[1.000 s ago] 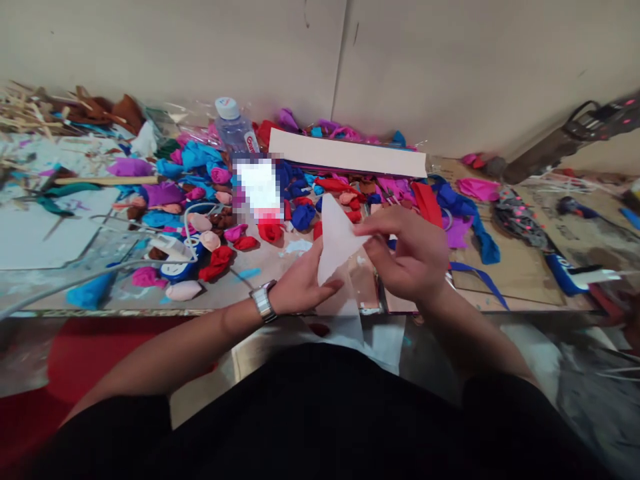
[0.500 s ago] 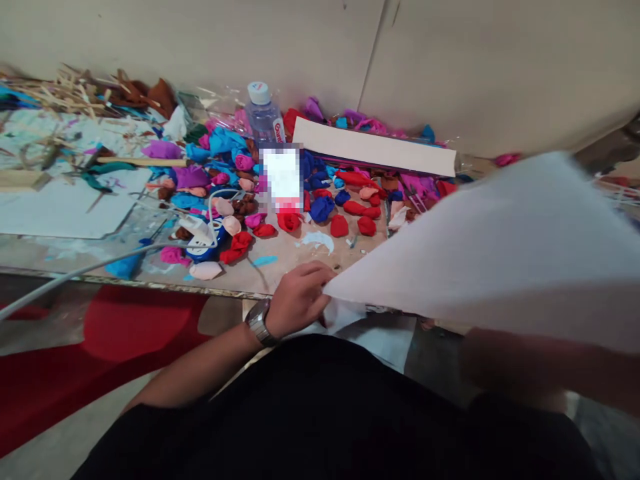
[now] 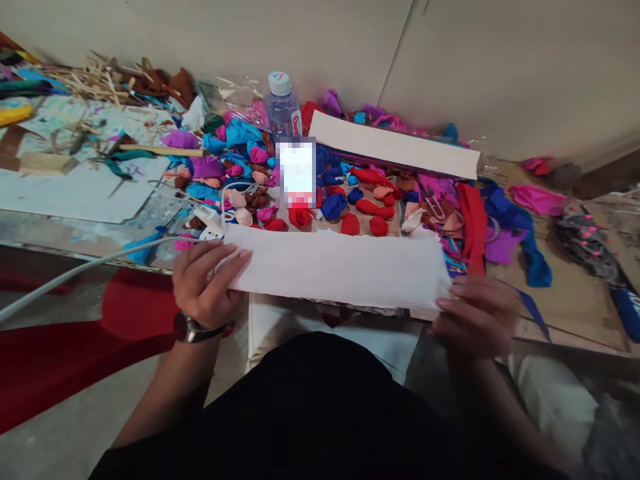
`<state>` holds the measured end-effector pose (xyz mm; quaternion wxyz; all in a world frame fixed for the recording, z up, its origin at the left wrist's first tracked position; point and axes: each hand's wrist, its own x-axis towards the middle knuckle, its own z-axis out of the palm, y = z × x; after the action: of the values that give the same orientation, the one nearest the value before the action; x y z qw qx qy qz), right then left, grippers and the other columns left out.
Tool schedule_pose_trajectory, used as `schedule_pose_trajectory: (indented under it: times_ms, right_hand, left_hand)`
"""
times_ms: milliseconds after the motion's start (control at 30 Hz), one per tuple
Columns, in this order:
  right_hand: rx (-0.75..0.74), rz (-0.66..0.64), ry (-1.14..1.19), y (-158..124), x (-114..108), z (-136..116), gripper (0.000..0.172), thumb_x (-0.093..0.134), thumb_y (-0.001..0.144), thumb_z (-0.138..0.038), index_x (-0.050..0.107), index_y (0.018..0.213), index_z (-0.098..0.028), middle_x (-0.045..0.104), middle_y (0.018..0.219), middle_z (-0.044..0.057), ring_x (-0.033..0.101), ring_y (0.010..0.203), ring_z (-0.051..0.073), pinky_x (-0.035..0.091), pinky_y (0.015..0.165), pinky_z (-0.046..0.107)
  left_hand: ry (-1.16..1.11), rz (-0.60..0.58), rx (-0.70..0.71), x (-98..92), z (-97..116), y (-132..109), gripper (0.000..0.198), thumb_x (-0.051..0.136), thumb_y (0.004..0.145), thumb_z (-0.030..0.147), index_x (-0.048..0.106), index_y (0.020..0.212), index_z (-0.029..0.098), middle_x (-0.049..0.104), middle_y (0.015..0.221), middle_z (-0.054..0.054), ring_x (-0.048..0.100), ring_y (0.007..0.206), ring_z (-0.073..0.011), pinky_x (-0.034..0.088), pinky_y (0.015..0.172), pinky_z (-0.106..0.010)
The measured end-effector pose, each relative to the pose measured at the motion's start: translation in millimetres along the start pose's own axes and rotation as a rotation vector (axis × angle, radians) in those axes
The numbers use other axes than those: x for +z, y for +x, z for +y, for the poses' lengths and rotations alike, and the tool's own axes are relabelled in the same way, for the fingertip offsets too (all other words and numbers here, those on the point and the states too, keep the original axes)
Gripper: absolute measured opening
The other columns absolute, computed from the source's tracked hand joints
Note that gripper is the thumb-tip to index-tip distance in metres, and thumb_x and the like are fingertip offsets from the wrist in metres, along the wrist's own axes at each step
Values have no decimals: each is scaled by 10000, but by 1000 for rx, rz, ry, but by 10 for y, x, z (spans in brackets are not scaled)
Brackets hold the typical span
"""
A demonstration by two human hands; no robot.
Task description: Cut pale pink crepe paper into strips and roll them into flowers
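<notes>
A long strip of white paper (image 3: pixel 335 267) stretches between my two hands, over the front edge of the cluttered table. My left hand (image 3: pixel 207 280), with a watch on its wrist, grips the strip's left end, fingers on top. At the strip's right end, my right hand (image 3: pixel 475 313) pinches the corner; it is slightly blurred. Just behind the paper lie small red bundles (image 3: pixel 351 224) and a dark blue one (image 3: pixel 334 207). Part of a white and blue power strip (image 3: pixel 213 230) shows near my left fingers.
A clear bottle (image 3: pixel 283 110) stands at the back beside a long pale strip (image 3: pixel 395 143). Pliers (image 3: pixel 117 163) and thin wood sticks lie left. A white cable (image 3: pixel 90 265) crosses the front left edge, above a red chair (image 3: pixel 135 307). Coloured strips (image 3: pixel 473 227) lie right.
The paper, raised at the right as a large sheet, now shows as a narrow strip held level. My left hand has moved left, and my right hand has come into clear view at the other end.
</notes>
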<state>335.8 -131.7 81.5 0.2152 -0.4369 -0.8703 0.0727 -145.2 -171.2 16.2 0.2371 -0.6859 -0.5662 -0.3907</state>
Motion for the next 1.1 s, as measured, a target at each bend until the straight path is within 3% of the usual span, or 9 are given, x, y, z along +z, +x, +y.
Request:
schedule_pose_trajectory:
  times_ms: [67, 167, 300, 333, 533, 633, 767, 933, 1100]
  right_hand:
    - [14, -20, -10, 154, 243, -36, 416, 703, 847, -467, 748, 1261, -466, 695, 1255, 94, 642, 1213, 450, 535, 929, 725]
    - [65, 20, -10, 205, 577, -88, 452, 674, 828, -438, 742, 1273, -478, 697, 1242, 98, 636, 1212, 454, 529, 922, 732]
    - [253, 325, 91, 13, 851, -64, 351, 597, 888, -311, 791, 1140, -461, 698, 1081, 109, 663, 1124, 397, 561, 911, 671]
    - [250, 322, 117, -27, 888, -47, 332, 606, 890, -288, 800, 1104, -452, 701, 1082, 105, 667, 1114, 385, 563, 927, 660]
    - [6, 62, 96, -38, 975, -32, 272, 662, 895, -206, 805, 1041, -385, 753, 1205, 43, 610, 1274, 345, 487, 1089, 594]
    - [-40, -47, 53, -19, 982, -90, 248, 659, 926, -214, 797, 1075, -356, 753, 1274, 36, 580, 1340, 348, 434, 1101, 593]
    - [-61, -143, 16, 0, 973, -168, 229, 628, 982, -258, 782, 1139, -325, 731, 1353, 62, 552, 1385, 356, 386, 1091, 594]
    - [-67, -236, 30, 49, 963, -219, 286, 617, 1023, -407, 744, 1255, -297, 687, 1448, 84, 515, 1425, 371, 353, 1102, 583]
    - [-71, -307, 20, 88, 973, -242, 383, 566, 1047, -477, 687, 1367, -304, 628, 1537, 86, 513, 1432, 375, 342, 1088, 594]
  left_hand:
    - [-34, -166, -41, 63, -125, -217, 289, 744, 796, 224, 818, 1061, 313, 789, 1085, -79, 702, 1180, -331, 548, 1024, -522]
    - [-66, -228, -49, 85, -293, -441, 369, 718, 796, 190, 812, 1128, 322, 804, 1151, -73, 698, 1221, -326, 522, 1068, -526]
    - [-9, -153, -217, -2, -527, -501, 369, 737, 799, 146, 819, 1126, 295, 805, 1151, -78, 704, 1159, -312, 510, 1073, -544]
    - [36, -114, -224, -26, -585, -491, 353, 740, 784, 134, 830, 1085, 295, 813, 1101, -62, 706, 1109, -304, 515, 1056, -547]
    - [113, -147, -182, -70, -778, -427, 369, 720, 692, 78, 844, 971, 285, 816, 1073, 14, 724, 1051, -266, 543, 1037, -500]
    - [140, -159, -276, -77, -838, -416, 361, 667, 636, 58, 832, 868, 279, 810, 1055, 27, 742, 1016, -260, 546, 1000, -469]
    - [196, -146, -392, -129, -996, -357, 397, 639, 607, 52, 820, 901, 246, 799, 1064, -17, 736, 1058, -299, 535, 1010, -499]
    - [247, -170, -351, -203, -1097, -223, 283, 666, 665, 166, 803, 891, 268, 773, 1012, -6, 724, 1015, -289, 537, 1008, -512]
    - [258, -160, -337, -205, -1031, -235, 412, 623, 733, 171, 755, 1121, 218, 766, 1181, -88, 685, 1189, -317, 510, 1094, -520]
